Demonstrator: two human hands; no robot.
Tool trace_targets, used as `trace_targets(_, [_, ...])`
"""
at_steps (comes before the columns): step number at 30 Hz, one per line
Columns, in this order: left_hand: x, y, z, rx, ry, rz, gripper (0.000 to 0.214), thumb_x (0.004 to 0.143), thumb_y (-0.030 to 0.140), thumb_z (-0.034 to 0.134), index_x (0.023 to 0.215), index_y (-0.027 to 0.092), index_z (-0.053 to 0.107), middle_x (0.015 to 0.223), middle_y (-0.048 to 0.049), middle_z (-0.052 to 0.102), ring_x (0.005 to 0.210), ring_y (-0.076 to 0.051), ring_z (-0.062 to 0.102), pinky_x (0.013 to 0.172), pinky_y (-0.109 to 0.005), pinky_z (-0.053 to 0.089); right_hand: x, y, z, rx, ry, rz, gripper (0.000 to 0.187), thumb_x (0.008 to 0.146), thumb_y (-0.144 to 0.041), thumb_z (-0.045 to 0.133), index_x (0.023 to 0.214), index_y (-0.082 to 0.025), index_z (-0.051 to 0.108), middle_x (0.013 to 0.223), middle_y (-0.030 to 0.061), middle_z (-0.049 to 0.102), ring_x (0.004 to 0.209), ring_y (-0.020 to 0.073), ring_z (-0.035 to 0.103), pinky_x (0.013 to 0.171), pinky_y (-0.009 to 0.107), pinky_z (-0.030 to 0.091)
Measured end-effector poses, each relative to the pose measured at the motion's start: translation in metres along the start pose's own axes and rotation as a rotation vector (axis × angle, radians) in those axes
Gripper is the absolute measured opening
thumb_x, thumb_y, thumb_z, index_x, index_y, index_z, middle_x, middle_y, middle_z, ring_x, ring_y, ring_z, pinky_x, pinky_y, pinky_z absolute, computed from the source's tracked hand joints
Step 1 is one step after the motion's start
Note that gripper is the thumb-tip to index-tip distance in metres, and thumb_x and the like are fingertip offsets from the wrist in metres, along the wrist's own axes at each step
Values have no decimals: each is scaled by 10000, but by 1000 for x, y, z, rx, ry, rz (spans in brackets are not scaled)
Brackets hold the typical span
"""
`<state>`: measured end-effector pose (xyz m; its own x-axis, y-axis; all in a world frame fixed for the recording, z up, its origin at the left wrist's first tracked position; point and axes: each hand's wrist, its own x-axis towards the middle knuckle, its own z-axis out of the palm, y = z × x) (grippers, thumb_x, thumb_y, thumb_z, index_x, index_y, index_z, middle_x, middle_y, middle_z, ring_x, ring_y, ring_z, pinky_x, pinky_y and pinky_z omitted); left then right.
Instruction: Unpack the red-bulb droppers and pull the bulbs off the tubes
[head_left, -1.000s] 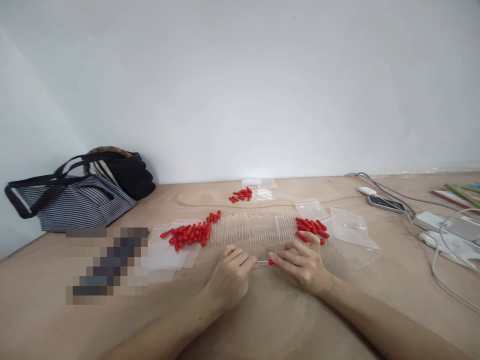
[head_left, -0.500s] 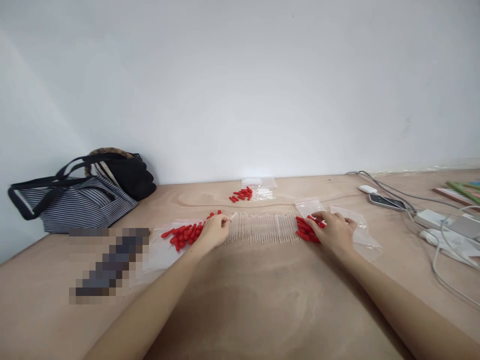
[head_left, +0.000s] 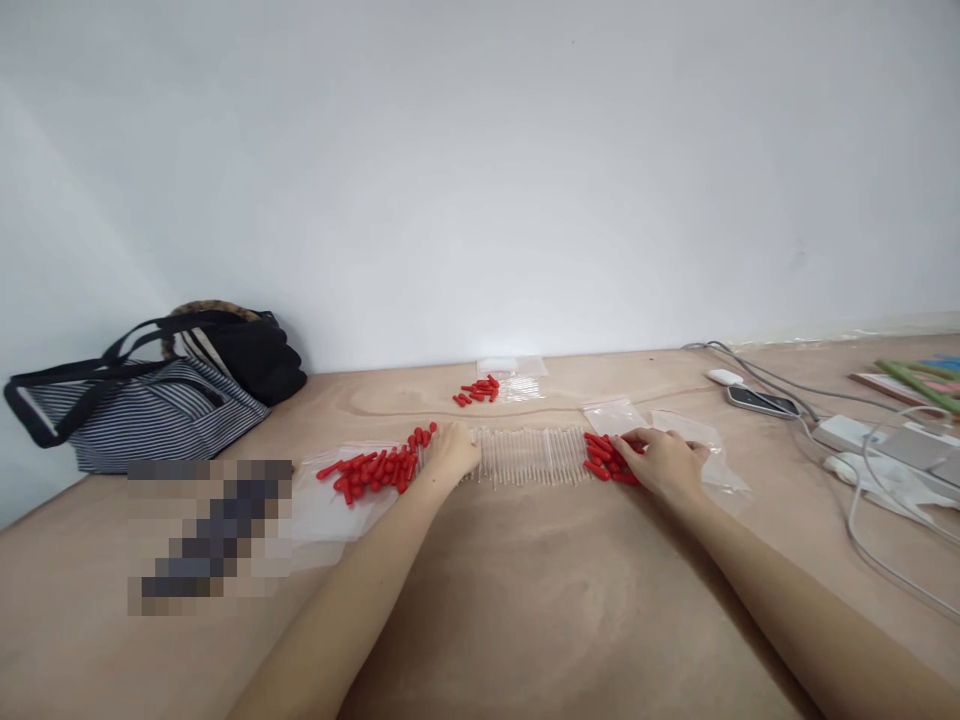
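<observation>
A row of thin clear glass dropper tubes (head_left: 529, 457) lies side by side in the middle of the wooden table. At the row's left end is my left hand (head_left: 454, 453), its fingers curled down and pressed together; their tips are partly hidden, so what they hold cannot be made out. Red rubber dropper bulbs (head_left: 375, 470) are heaped just left of that hand, on a clear plastic bag (head_left: 315, 515). My right hand (head_left: 667, 463) rests at a second pile of red bulbs (head_left: 598, 457) by the row's right end, thumb and forefinger closed around a bulb there.
Farther back lie a small group of red bulbs (head_left: 478, 389), more clear tubes (head_left: 520, 388) and a clear bag (head_left: 514, 366). Other plastic bags (head_left: 716, 450) sit behind my right hand. A striped bag (head_left: 161, 415) stands left; a black device (head_left: 761, 401), power strip (head_left: 847, 434) and cables are right.
My left hand has moved a little right and turned down onto the tube row; the clear tube seen at its fingertips is now hidden. My right hand stays at its bulbs. The view has shifted slightly.
</observation>
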<state>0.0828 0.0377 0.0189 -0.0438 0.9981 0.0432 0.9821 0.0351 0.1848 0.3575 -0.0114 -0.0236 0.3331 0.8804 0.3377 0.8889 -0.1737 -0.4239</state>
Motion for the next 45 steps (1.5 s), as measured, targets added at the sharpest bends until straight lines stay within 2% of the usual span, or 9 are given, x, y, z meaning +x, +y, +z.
trace_targets(6, [4, -8, 1, 28, -1, 5, 231, 705, 223, 558, 903, 161, 658, 936, -144, 664, 891, -269, 616, 688, -296, 459, 0, -2, -5, -33, -53, 41, 354, 734, -503, 423, 724, -245, 666, 752, 40, 663, 805, 252, 534, 790, 454, 198])
trace_targets(12, [27, -55, -21, 53, 43, -56, 200, 765, 250, 492, 817, 180, 672, 849, -93, 683, 833, -233, 624, 698, -283, 448, 1, -2, -10, -96, -45, 82, 454, 760, -544, 365, 632, -217, 653, 638, 59, 630, 762, 251, 523, 774, 445, 194])
trace_targets(16, [39, -77, -28, 84, 86, -82, 269, 762, 340, 511, 943, 197, 649, 1024, -94, 639, 974, -246, 562, 780, -303, 426, 2, 0, -10, -140, 54, 54, 471, 775, -535, 349, 604, -207, 641, 677, 68, 640, 771, 242, 496, 769, 443, 165])
trace_targets(22, [50, -70, -16, 93, 66, -74, 370, 673, 533, 555, 738, 197, 699, 1018, -139, 624, 1084, -347, 459, 855, -416, 375, 1, 0, -7, -126, 105, 21, 474, 780, -532, 341, 584, -207, 625, 684, 51, 639, 758, 217, 474, 755, 413, 156])
trace_targets(27, [57, -60, -12, 35, 88, -102, 261, 634, 413, 608, 681, 168, 684, 1012, -157, 617, 1127, -372, 412, 883, -441, 343, -1, -2, -6, -128, 142, -11, 483, 793, -522, 330, 577, -204, 623, 680, 46, 630, 742, 202, 466, 727, 386, 167])
trace_targets(32, [52, -53, -34, -134, 69, -66, 210, 696, 316, 527, 616, 154, 634, 775, -100, 652, 919, -300, 571, 744, -343, 416, -5, -5, -5, -119, 295, -77, 436, 800, -487, 379, 588, -201, 629, 703, 44, 634, 746, 201, 467, 732, 387, 176])
trace_targets(38, [2, -22, -53, -473, -180, 128, 270, 812, 339, 419, 797, 138, 599, 631, -9, 614, 533, -120, 580, 508, -209, 412, -36, -39, -2, 91, 370, -490, 246, 807, -383, 478, 773, -215, 656, 727, 28, 627, 724, 161, 491, 714, 329, 238])
trace_targets(43, [-50, 15, -21, -844, -659, 234, 247, 727, 379, 586, 770, 139, 547, 550, 35, 568, 435, -77, 510, 473, -195, 386, -68, -70, 4, 225, 452, -1008, 193, 768, -265, 580, 959, -261, 610, 792, -15, 640, 701, 106, 500, 731, 305, 269])
trace_targets(45, [-62, 23, -9, -993, -737, 221, 285, 687, 399, 627, 736, 133, 538, 520, 57, 517, 432, -57, 460, 474, -186, 360, -73, -74, 6, 204, 507, -1134, 180, 765, -212, 589, 929, -282, 612, 798, -40, 648, 706, 91, 504, 740, 305, 271])
